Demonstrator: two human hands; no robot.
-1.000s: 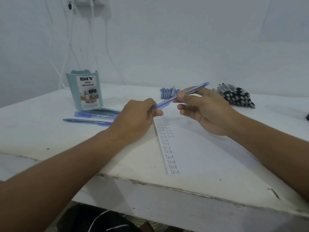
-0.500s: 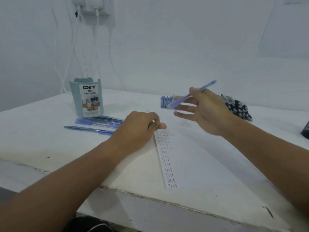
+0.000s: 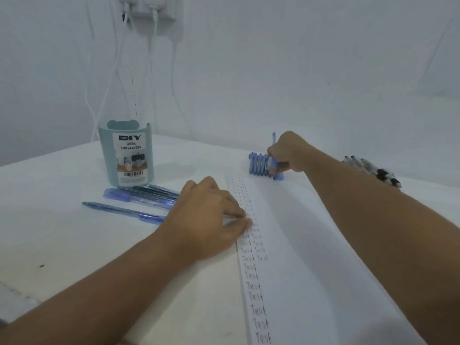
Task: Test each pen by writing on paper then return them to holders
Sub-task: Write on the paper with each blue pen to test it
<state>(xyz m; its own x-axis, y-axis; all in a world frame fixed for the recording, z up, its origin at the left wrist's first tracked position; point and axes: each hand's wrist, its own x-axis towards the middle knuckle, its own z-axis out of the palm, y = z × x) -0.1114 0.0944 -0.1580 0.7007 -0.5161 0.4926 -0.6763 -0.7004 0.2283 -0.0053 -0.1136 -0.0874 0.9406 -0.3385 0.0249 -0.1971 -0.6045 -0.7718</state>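
A white paper sheet (image 3: 306, 250) lies on the table with a column of "Test" words down its left side. My left hand (image 3: 211, 220) rests on the paper's left edge, fingertips touching the written column. Reaching far across the sheet, my right hand (image 3: 287, 155) grips a blue pen (image 3: 273, 137); only its end pokes up above the fist. That hand is at a row of blue pens (image 3: 258, 164) lying side by side beyond the paper. A teal desk organizer (image 3: 125, 155) stands upright at the left.
Several blue pens (image 3: 144, 195) lie beside the organizer's base, with one more (image 3: 119, 210) nearer me. A pile of black-capped pens (image 3: 380, 171) sits behind my right forearm. White cables (image 3: 149, 70) hang down the wall. The table's front edge is close to me.
My right hand carried the blue pen away from my left hand to the far row of pens and turned it upright. My left hand sank onto the paper's edge.
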